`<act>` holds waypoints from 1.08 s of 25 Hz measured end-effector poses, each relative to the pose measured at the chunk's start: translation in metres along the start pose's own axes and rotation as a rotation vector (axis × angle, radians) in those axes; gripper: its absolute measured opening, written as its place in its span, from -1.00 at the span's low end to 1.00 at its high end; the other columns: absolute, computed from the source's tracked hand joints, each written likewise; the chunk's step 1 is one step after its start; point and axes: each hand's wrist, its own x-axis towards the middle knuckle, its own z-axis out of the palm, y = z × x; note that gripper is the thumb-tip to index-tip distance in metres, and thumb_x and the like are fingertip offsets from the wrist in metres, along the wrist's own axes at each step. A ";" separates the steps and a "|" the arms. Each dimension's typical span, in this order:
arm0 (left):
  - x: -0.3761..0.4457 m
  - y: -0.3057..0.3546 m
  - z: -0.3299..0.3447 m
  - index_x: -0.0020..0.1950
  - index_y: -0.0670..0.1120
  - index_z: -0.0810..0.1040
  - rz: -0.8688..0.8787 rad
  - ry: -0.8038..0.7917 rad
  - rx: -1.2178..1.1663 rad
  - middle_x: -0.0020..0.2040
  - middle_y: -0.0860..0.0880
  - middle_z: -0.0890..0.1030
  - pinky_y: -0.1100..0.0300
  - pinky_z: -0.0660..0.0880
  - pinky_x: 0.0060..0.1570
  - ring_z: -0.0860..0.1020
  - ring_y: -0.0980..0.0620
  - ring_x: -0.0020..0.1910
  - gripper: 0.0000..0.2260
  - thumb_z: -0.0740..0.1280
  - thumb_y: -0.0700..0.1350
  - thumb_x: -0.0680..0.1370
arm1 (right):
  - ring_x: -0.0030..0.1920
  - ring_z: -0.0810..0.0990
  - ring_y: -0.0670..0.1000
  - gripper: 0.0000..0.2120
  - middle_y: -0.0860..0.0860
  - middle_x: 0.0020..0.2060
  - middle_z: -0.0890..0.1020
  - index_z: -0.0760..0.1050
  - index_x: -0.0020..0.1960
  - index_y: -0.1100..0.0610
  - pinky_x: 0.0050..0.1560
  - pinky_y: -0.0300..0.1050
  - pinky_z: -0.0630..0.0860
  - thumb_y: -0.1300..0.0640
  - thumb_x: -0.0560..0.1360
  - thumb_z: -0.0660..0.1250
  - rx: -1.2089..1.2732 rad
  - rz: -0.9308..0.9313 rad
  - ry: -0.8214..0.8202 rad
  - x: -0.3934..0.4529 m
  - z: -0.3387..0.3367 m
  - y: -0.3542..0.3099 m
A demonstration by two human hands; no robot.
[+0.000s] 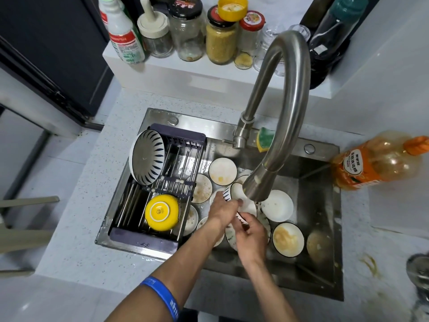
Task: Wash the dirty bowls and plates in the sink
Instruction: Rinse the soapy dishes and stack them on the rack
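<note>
stainless steel makes up the square sink (pixel 325 228), set in a pale speckled counter (pixel 76 228), and its basin holds a spread of dirty white bowls and plates with dark rims (pixel 287 239), several smeared with brownish residue. over the middle of the basin, under the head of the tall curved steel faucet (pixel 285 108), both hands hold a white bowl with blue-black stripes on its outside (pixel 236 194). the left hand (pixel 222 209) grips the bowl's near-left rim with curled fingers, and the right hand (pixel 251 238) curls round its near edge just beside it; a blue wristband (pixel 162 296) sits on the left forearm. on the left side of the sink rests a dark purple drying rack with metal bars (pixel 162 182), carrying a large white bowl with dark radial stripes (pixel 147 156) standing on edge at the far end and a yellow bowl turned upside down (pixel 162 212) at the near end. a green and yellow sponge (pixel 264 139) sits on the far ledge of the sink behind the faucet. an orange bottle of dish liquid (pixel 376 161) lies tilted on the counter at the right. on the raised white shelf (pixel 162 66) at the far side stand glass jars (pixel 185 31) and a white plastic bottle with a red and green label (pixel 120 31).
</note>
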 end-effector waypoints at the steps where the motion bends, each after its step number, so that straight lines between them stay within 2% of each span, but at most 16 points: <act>1: 0.001 -0.003 -0.003 0.54 -0.01 0.21 -0.031 0.013 -0.057 0.47 -0.10 0.40 0.00 0.41 0.34 0.43 -0.17 0.39 -0.20 0.34 0.14 0.33 | -0.33 0.52 -0.15 -0.95 -0.09 -0.23 0.70 0.65 -0.10 -0.04 -0.22 -0.17 0.45 0.10 0.50 0.44 0.032 -0.006 -0.029 -0.001 -0.002 -0.004; 2: 0.004 -0.007 -0.006 0.55 0.02 0.20 -0.036 0.017 -0.106 0.49 -0.09 0.36 -0.03 0.46 0.29 0.44 -0.15 0.37 -0.23 0.30 0.13 0.35 | -0.30 0.58 -0.13 -0.92 -0.10 -0.24 0.71 0.65 -0.15 -0.04 -0.20 -0.20 0.48 0.11 0.50 0.44 0.106 0.018 -0.080 -0.001 -0.004 -0.007; 4: 0.000 -0.006 -0.012 0.57 0.09 0.16 0.001 0.007 -0.203 0.49 -0.04 0.31 0.04 0.58 0.06 0.47 -0.07 0.22 -0.39 0.22 -0.08 0.52 | -0.21 0.63 -0.12 -0.86 -0.13 -0.24 0.72 0.67 -0.18 -0.01 -0.13 -0.28 0.52 0.12 0.54 0.40 0.262 0.124 -0.172 0.002 -0.010 -0.011; 6: -0.002 -0.008 -0.017 0.55 0.11 0.21 0.063 -0.004 -0.223 0.41 -0.06 0.38 0.00 0.64 -0.06 0.50 -0.07 0.09 -0.42 0.11 -0.28 0.56 | -0.16 0.63 -0.09 -0.84 -0.15 -0.23 0.70 0.66 -0.16 -0.01 -0.06 -0.18 0.54 0.07 0.57 0.36 0.293 0.169 -0.128 0.010 -0.011 -0.009; 8: -0.003 -0.009 -0.016 0.50 0.08 0.26 0.104 0.060 -0.170 0.33 -0.10 0.47 0.02 0.66 -0.18 0.55 -0.09 0.01 -0.43 0.06 -0.34 0.55 | -0.07 0.64 -0.02 -0.90 -0.15 -0.14 0.67 0.61 -0.11 -0.09 0.00 -0.07 0.53 0.10 0.53 0.38 0.152 0.091 -0.028 0.013 -0.009 -0.006; 10: -0.003 -0.009 -0.014 0.48 0.08 0.29 0.086 0.105 -0.241 0.27 -0.12 0.54 0.12 0.59 -0.34 0.56 -0.08 -0.09 -0.44 0.05 -0.35 0.54 | 0.07 0.58 0.00 -0.76 -0.12 0.06 0.59 0.52 0.05 -0.10 0.09 -0.10 0.48 0.20 0.48 0.41 0.021 0.026 0.040 0.009 -0.006 -0.008; 12: -0.001 -0.016 -0.013 0.40 0.08 0.37 -0.006 -0.014 -0.375 0.22 -0.12 0.57 0.11 0.56 -0.30 0.55 -0.06 -0.14 -0.44 0.08 -0.37 0.49 | 0.18 0.49 -0.02 -0.54 -0.07 0.24 0.46 0.44 0.28 0.01 0.20 -0.11 0.45 0.29 0.44 0.41 0.010 0.040 0.138 0.012 -0.005 -0.005; 14: -0.003 -0.022 -0.018 0.35 0.00 0.45 -0.053 -0.144 -0.426 0.21 -0.13 0.57 0.05 0.64 -0.20 0.55 -0.07 -0.02 -0.45 0.21 -0.33 0.38 | 0.22 0.52 0.03 -0.45 0.00 0.28 0.48 0.40 0.34 -0.02 0.22 -0.01 0.52 0.36 0.43 0.33 0.199 0.204 0.133 0.018 -0.006 -0.003; 16: -0.002 -0.029 -0.021 0.37 -0.04 0.45 -0.030 -0.096 -0.399 0.20 -0.08 0.56 0.03 0.63 -0.08 0.55 -0.07 0.10 -0.44 0.33 -0.21 0.35 | 0.14 0.59 0.12 -0.45 0.06 0.20 0.56 0.42 0.31 -0.03 -0.02 0.08 0.66 0.43 0.44 0.18 0.449 0.425 0.036 0.020 -0.003 -0.007; 17: -0.004 -0.034 -0.021 0.33 -0.05 0.46 -0.005 -0.021 -0.404 0.16 -0.04 0.57 0.09 0.60 -0.04 0.55 -0.05 0.08 -0.53 0.34 -0.18 0.42 | 0.10 0.61 0.14 -0.45 0.06 0.15 0.58 0.44 0.30 0.00 -0.18 0.03 0.67 0.47 0.45 0.13 0.513 0.477 -0.005 0.019 -0.002 -0.011; 19: -0.012 -0.038 -0.019 0.28 -0.07 0.48 -0.007 -0.044 -0.569 0.07 -0.05 0.60 0.21 0.57 -0.20 0.58 -0.02 -0.06 -0.66 0.29 -0.21 0.51 | 0.03 0.62 0.13 -0.44 0.04 0.07 0.60 0.47 0.26 0.01 -0.33 -0.08 0.64 0.49 0.44 0.08 0.553 0.489 0.008 0.018 0.003 -0.017; 21: -0.013 -0.043 -0.019 0.33 -0.12 0.47 -0.015 -0.127 -0.643 0.10 -0.10 0.63 0.20 0.58 -0.29 0.60 -0.01 -0.09 -0.62 0.31 -0.22 0.51 | 0.04 0.62 0.10 -0.42 0.02 0.09 0.62 0.48 0.21 -0.08 -0.19 0.01 0.67 0.46 0.42 0.07 0.480 0.436 0.075 0.018 0.008 -0.019; 22: -0.007 -0.047 -0.019 0.34 -0.14 0.48 -0.004 -0.081 -0.587 0.13 -0.11 0.63 0.19 0.60 -0.24 0.61 -0.02 -0.03 -0.62 0.34 -0.22 0.51 | 0.09 0.61 0.09 -0.42 0.01 0.13 0.62 0.48 0.21 -0.12 -0.03 0.07 0.65 0.44 0.41 0.09 0.398 0.382 0.100 0.018 0.009 -0.018; 24: 0.004 -0.051 -0.021 0.29 -0.18 0.54 0.015 0.062 -0.517 0.12 -0.13 0.65 0.10 0.63 -0.02 0.62 -0.10 0.07 -0.69 0.31 -0.29 0.55 | 0.20 0.56 0.07 -0.40 -0.01 0.21 0.59 0.46 0.31 -0.09 0.21 0.05 0.55 0.42 0.41 0.13 0.187 0.250 0.110 0.016 0.007 -0.019; 25: 0.005 -0.050 -0.021 0.29 -0.16 0.55 0.021 0.069 -0.536 0.14 -0.15 0.65 0.04 0.62 0.04 0.61 -0.14 0.12 -0.68 0.27 -0.34 0.56 | 0.23 0.54 0.06 -0.38 -0.01 0.24 0.58 0.43 0.36 -0.08 0.25 0.04 0.52 0.41 0.42 0.15 0.124 0.203 0.115 0.014 0.005 -0.020; 27: 0.002 -0.045 -0.019 0.32 -0.10 0.53 0.071 0.035 -0.461 0.19 -0.13 0.63 0.06 0.63 -0.04 0.60 -0.16 0.16 -0.60 0.22 -0.39 0.55 | 0.21 0.56 0.06 -0.37 -0.03 0.21 0.60 0.43 0.37 -0.10 0.22 0.07 0.54 0.38 0.40 0.16 0.104 0.176 0.122 0.014 0.004 -0.017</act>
